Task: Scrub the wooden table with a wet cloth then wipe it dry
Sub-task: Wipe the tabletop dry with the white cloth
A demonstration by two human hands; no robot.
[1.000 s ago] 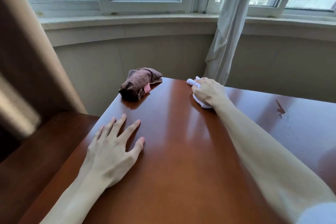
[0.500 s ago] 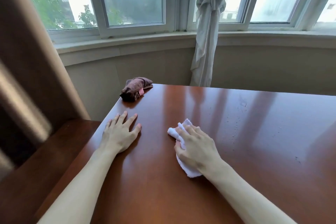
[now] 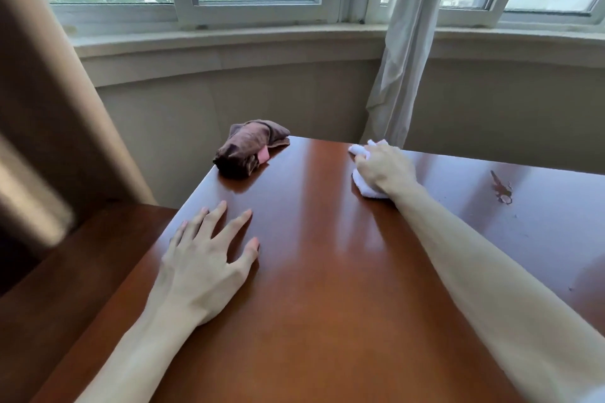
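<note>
1. Head view: the glossy reddish-brown wooden table [image 3: 327, 271] filled the lower frame, its far edge facing a curved bay window.
2. The right hand [image 3: 383, 170] lay at the table's far edge, arm fully extended, fingers curled down over a crumpled white cloth [image 3: 368, 189] and pressing it against the wood. Cloth showed both beyond the fingertips and under the heel of the hand.
3. The left hand [image 3: 206, 268] rested palm-down near the table's left edge, fingers spread wide, holding nothing.
4. A bunched dark brown cloth with a pink patch [image 3: 250, 149] sat on the far left corner, well apart from both hands.
5. A small blemish or wet mark [image 3: 501, 188] showed on the surface right of the right hand; which, I could not tell.
6. A tied pale grey curtain [image 3: 406, 52] hung behind the table.
</note>
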